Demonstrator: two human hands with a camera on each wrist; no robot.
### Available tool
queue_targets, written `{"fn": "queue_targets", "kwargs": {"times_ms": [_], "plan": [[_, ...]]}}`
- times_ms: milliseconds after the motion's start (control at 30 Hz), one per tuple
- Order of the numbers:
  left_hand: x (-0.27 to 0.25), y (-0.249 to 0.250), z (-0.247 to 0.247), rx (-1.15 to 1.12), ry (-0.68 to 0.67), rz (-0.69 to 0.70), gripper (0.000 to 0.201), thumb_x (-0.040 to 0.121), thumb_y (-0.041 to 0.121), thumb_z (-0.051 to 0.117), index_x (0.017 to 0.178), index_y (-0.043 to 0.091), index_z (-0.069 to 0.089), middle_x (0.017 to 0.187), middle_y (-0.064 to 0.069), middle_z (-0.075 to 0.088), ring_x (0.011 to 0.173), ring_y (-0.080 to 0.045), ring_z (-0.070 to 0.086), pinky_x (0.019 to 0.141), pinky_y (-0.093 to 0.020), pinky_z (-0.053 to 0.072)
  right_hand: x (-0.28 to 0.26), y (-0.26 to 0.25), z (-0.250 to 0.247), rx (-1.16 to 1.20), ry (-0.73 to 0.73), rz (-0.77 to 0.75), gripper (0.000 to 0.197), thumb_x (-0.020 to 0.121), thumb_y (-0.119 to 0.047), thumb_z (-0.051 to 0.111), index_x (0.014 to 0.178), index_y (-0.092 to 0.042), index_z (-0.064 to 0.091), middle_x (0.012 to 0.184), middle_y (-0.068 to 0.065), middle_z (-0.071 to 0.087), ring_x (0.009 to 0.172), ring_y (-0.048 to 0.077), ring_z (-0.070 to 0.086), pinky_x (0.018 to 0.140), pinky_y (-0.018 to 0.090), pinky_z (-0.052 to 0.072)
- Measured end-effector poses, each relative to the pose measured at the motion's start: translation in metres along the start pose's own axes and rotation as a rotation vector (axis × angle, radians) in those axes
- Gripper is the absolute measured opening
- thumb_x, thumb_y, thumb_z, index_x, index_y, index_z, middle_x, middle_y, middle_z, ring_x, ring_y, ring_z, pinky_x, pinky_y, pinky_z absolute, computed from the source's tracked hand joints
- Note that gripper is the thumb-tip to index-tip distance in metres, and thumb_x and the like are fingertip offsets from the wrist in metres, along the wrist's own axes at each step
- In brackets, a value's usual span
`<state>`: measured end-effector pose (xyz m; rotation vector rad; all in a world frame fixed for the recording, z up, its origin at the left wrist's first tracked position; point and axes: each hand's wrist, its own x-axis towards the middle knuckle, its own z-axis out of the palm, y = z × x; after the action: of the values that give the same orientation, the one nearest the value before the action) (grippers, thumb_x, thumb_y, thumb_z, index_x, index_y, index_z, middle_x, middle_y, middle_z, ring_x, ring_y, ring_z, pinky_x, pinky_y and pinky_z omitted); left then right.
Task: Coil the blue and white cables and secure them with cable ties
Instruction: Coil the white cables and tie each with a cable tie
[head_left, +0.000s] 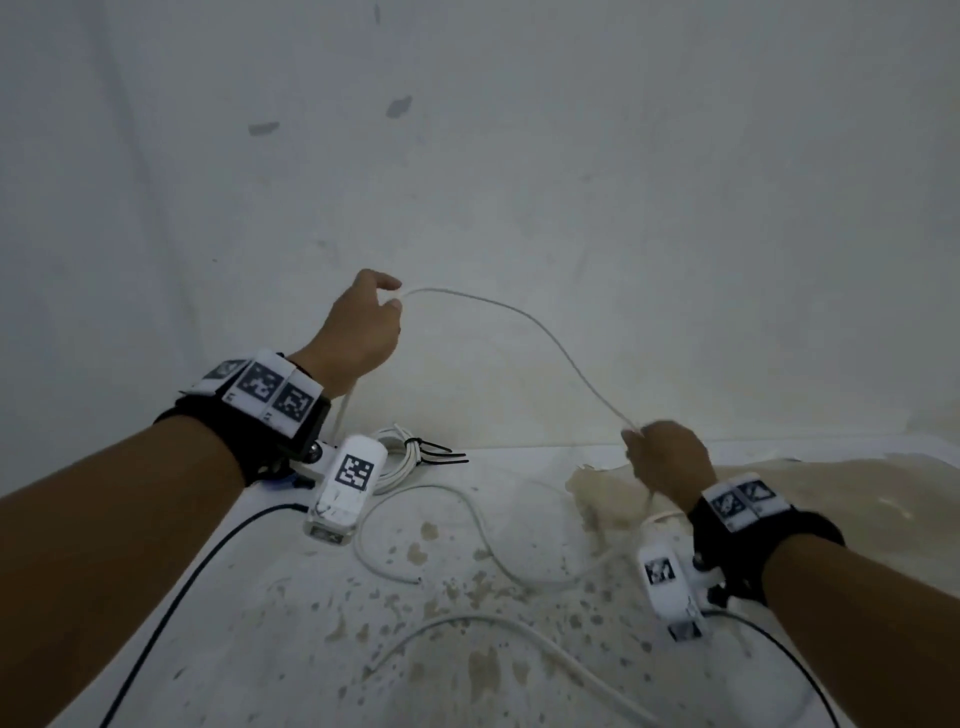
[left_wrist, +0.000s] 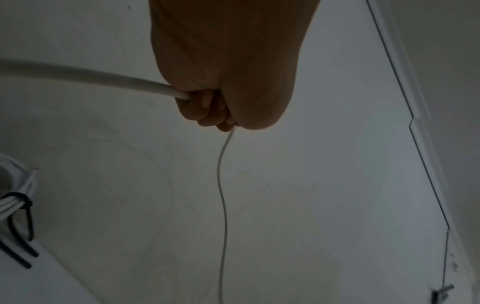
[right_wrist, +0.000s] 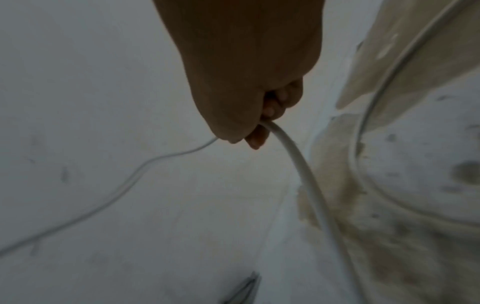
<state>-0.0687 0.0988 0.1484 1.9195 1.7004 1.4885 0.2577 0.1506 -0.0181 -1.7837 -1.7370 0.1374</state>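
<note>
A long white cable (head_left: 550, 338) arcs through the air between both hands. My left hand (head_left: 358, 327) is raised and grips it in a fist; the cable (left_wrist: 103, 79) enters the fist (left_wrist: 207, 107) from the left and leaves below. My right hand (head_left: 670, 462), lower and to the right, also grips the cable (right_wrist: 298, 164) with curled fingers (right_wrist: 270, 111). The rest of the cable lies in loose loops (head_left: 467, 519) on the stained white floor. A coiled white cable (head_left: 400, 457) bound with black cable ties (head_left: 436, 452) lies behind my left wrist. No blue cable shows.
A white wall (head_left: 519, 156) rises just behind the hands. The floor (head_left: 467, 649) is white with brown stains, and a tan patch (head_left: 831, 493) lies at the right. Black camera cords (head_left: 171, 597) run from both wrists along the floor.
</note>
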Motion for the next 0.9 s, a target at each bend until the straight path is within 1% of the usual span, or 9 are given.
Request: {"fn": "queue_targets", "kwargs": {"times_ms": [100,167,233,300,400,533,633,767,900], "plan": [[-0.016,0.010,0.022,0.075,-0.166,0.133,0.021,0.103,0.019,0.041,0.115,0.021,0.058,0.088,-0.003,0.058,0.070,-0.016,0.052,0.053,-0.019,0.041,0.010,-0.043,-0.038,0.874,0.006,0.157,0.040,0.102,-0.036,0.050,0.077,-0.009,0.066,0.060,0.005,0.054,0.042,0.016,0.043,0.042,0.021,0.030],[-0.027,0.021,0.041,0.139,-0.362,0.230,0.021,0.101,0.035,0.047,0.108,0.025,0.065,0.096,0.004,0.065,0.088,-0.019,0.060,0.074,-0.026,0.048,0.011,-0.075,-0.066,1.362,-0.115,0.240,0.037,0.104,-0.036,0.045,0.085,-0.008,0.060,0.051,-0.001,0.044,0.032,0.008,0.025,0.035,0.014,0.019],[-0.036,0.033,0.059,0.183,-0.546,0.277,0.034,0.095,0.053,0.049,0.114,0.029,0.064,0.101,0.013,0.065,0.096,-0.011,0.061,0.086,-0.028,0.047,0.008,-0.102,-0.088,1.578,-0.186,0.203,0.035,0.104,-0.036,0.041,0.089,-0.008,0.056,0.046,-0.004,0.041,0.031,0.007,0.019,0.033,0.015,0.016],[-0.043,0.043,0.076,0.206,-0.622,0.336,0.033,0.096,0.052,0.049,0.112,0.029,0.066,0.091,0.007,0.064,0.084,-0.010,0.058,0.078,-0.026,0.045,0.003,-0.118,-0.103,1.650,-0.185,0.134,0.035,0.104,-0.038,0.043,0.091,-0.009,0.057,0.048,-0.005,0.041,0.034,0.007,0.020,0.033,0.018,0.019],[-0.042,0.053,0.084,0.128,-0.453,0.389,0.028,0.101,0.030,0.048,0.088,0.018,0.070,0.064,0.004,0.055,0.058,-0.008,0.048,0.058,-0.025,0.036,-0.007,-0.124,-0.108,1.601,-0.149,0.034,0.037,0.099,-0.044,0.050,0.095,-0.009,0.062,0.063,-0.002,0.055,0.042,0.008,0.034,0.040,0.020,0.028],[-0.021,0.056,0.074,-0.264,-0.199,0.215,0.035,0.102,0.023,0.046,0.072,0.018,0.062,0.051,0.006,0.040,0.044,-0.007,0.035,0.047,-0.024,0.028,-0.033,-0.122,-0.077,0.874,-0.316,-0.259,0.034,0.092,-0.043,0.062,0.115,-0.018,0.064,0.101,0.002,0.063,0.065,0.011,0.052,0.051,0.023,0.039],[-0.010,0.064,0.061,-0.443,-0.086,0.086,0.037,0.104,0.023,0.044,0.071,0.014,0.058,0.054,0.000,0.037,0.042,-0.009,0.033,0.046,-0.023,0.028,-0.048,-0.127,-0.033,0.344,-0.440,-0.437,0.039,0.087,-0.046,0.069,0.115,-0.021,0.064,0.082,-0.007,0.060,0.066,0.008,0.053,0.055,0.018,0.040],[-0.006,0.074,0.030,-0.759,0.038,-0.080,0.035,0.106,0.021,0.039,0.075,0.009,0.052,0.055,0.001,0.032,0.036,-0.006,0.027,0.038,-0.019,0.025,-0.057,-0.130,0.007,0.284,-0.600,-0.383,0.026,0.091,-0.041,0.066,0.104,-0.019,0.064,0.093,-0.002,0.062,0.074,0.012,0.061,0.064,0.026,0.051],[-0.006,0.069,0.009,-0.765,0.065,-0.125,0.033,0.105,0.023,0.041,0.081,0.007,0.056,0.062,0.000,0.033,0.037,-0.006,0.027,0.037,-0.019,0.025,-0.058,-0.129,0.018,0.280,-0.588,-0.250,0.030,0.101,-0.030,0.051,0.085,-0.010,0.066,0.066,-0.004,0.054,0.049,0.012,0.047,0.041,0.024,0.039]]}}
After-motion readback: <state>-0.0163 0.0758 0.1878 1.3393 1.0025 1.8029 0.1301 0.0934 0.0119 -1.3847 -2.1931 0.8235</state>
